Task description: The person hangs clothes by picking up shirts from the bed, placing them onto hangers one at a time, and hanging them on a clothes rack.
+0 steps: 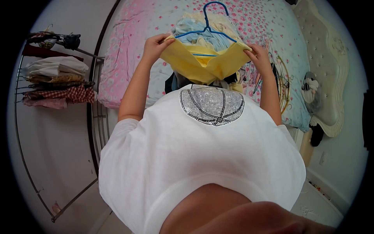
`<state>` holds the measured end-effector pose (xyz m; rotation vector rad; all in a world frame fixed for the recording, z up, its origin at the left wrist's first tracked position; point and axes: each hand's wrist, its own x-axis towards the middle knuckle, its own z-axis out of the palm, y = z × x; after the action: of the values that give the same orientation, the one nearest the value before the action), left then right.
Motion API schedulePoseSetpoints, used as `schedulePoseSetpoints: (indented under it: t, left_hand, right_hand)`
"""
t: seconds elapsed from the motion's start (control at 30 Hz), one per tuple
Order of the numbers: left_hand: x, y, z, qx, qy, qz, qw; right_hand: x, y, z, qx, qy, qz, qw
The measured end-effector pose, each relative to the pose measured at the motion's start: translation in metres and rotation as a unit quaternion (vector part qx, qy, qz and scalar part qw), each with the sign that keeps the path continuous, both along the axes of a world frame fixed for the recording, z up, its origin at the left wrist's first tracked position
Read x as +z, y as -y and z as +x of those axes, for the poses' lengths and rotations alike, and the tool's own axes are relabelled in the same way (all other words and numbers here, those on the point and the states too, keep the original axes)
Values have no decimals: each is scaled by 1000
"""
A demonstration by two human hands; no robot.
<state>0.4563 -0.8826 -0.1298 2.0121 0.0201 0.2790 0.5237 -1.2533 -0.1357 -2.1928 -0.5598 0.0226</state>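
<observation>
A yellow garment (212,66) hangs on a blue hanger (207,23) in front of me, above the bed. My left hand (156,47) pinches the garment's left shoulder at the end of the hanger. On the other side, my right hand (259,56) pinches the right shoulder between thumb and fingers. The hanger's hook points away from me, and its lower bar shows through the neckline. Behind the garment lies a heap of clothes (204,33) in pale blue and cream, partly covered by it.
A bed with a pink floral sheet (126,58) lies ahead, with a tufted headboard (325,58) at its right. Several hangers with a gold hoop (286,84) rest right of the heap. On the left stands a metal rack (17,113) with hanging clothes (58,84).
</observation>
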Motion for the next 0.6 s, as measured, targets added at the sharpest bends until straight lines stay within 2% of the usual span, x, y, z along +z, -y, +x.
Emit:
schedulePoseSetpoints:
  t: [0.17,0.27,0.37,0.47,0.6]
  left_hand:
    - [4,-14,0,5,-13,-12,1000]
    - [-2,-24,0,9,-16,-49,999]
    - [-6,-30,2,2,-11,-67,998]
    - [-6,-30,2,8,0,-75,997]
    - [-9,-34,5,-3,8,-80,997]
  right_hand:
    - [-8,16,6,-32,-55,120,991]
    - [-10,25,9,-33,-127,226,965]
    - [-2,24,6,-31,-90,207,974]
    - [-3,27,10,-29,1,223,974]
    - [-5,29,13,-53,-6,223,973]
